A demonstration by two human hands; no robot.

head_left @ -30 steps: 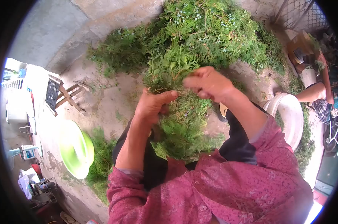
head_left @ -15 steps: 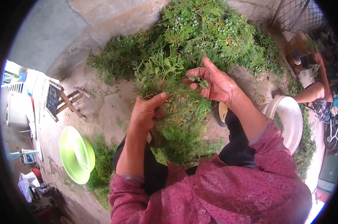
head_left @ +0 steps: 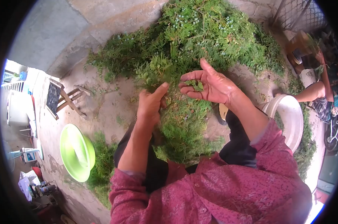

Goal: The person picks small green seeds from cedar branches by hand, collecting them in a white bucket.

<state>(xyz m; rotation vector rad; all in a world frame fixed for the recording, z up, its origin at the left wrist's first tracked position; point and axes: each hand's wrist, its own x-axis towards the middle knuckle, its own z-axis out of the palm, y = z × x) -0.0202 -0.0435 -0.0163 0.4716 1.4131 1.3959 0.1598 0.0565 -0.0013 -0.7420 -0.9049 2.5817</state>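
Left hand (head_left: 150, 104): grip closed, thumb pressed on the fingers, holding the green sprigs (head_left: 157, 69), which stick up past it toward the far pile (head_left: 213, 33). Sprigs partly motion-blurred; exact contact unclear. Right hand (head_left: 216, 86): grip wide open, palm up, thumb raised, fingers slightly bent, small loose leaves (head_left: 195, 85) resting on the fingers, nothing clamped. Vs 1.0 s ago: right hand was a blur at the sprigs, fingers curled; now it's apart from them, opened out, leaves showing. Vs 0.5 s ago: right hand is a bit further left, left thumb is a bit further far, so the gap between the hands is narrower. Leaves are still in the right hand. Loose greenery (head_left: 184, 134) is on the floor (head_left: 101, 119) between the legs, near side of the pile. Surroundings match 0.5 s ago: green basin (head_left: 73, 153) near left, folding stool (head_left: 64, 98) far left of it, white bucket (head_left: 294, 123) right of the right arm, another person's bare leg (head_left: 311, 93) beyond the bucket.
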